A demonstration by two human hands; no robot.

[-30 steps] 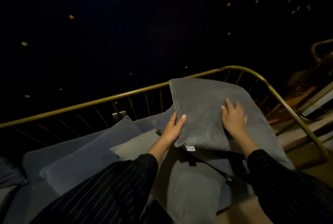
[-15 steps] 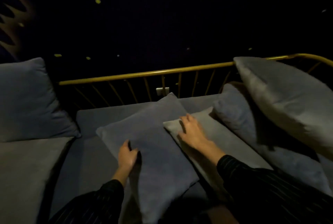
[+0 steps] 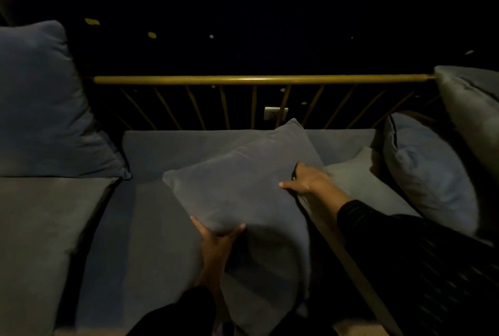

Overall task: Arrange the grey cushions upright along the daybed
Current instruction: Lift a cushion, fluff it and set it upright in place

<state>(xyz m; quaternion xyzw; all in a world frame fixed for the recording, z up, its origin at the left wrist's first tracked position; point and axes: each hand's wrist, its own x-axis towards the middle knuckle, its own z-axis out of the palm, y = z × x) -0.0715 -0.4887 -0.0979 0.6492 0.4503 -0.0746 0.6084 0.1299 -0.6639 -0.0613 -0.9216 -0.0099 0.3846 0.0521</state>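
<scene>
A dark grey cushion [image 3: 240,187] lies tilted in the middle of the daybed mattress [image 3: 167,152], its near part raised. My left hand [image 3: 216,241] grips its lower left edge from underneath. My right hand [image 3: 305,179] holds its right edge. A paler grey cushion [image 3: 361,181] lies flat just right of it, partly under my right arm. Further right a blue-grey cushion [image 3: 426,173] leans up, and another grey cushion [image 3: 475,114] stands against the rail at the far right. At the left a large cushion [image 3: 40,103] stands upright.
A brass rail with thin bars [image 3: 256,79] runs along the back of the daybed, with a white wall socket [image 3: 275,113] behind it. A flat grey seat pad [image 3: 40,233] covers the left end. The room beyond is dark.
My view has swung left from the right-end cushion to the daybed's middle. Both hands left that cushion and now grip the dark grey cushion, whose near edge has lifted off the mattress.
</scene>
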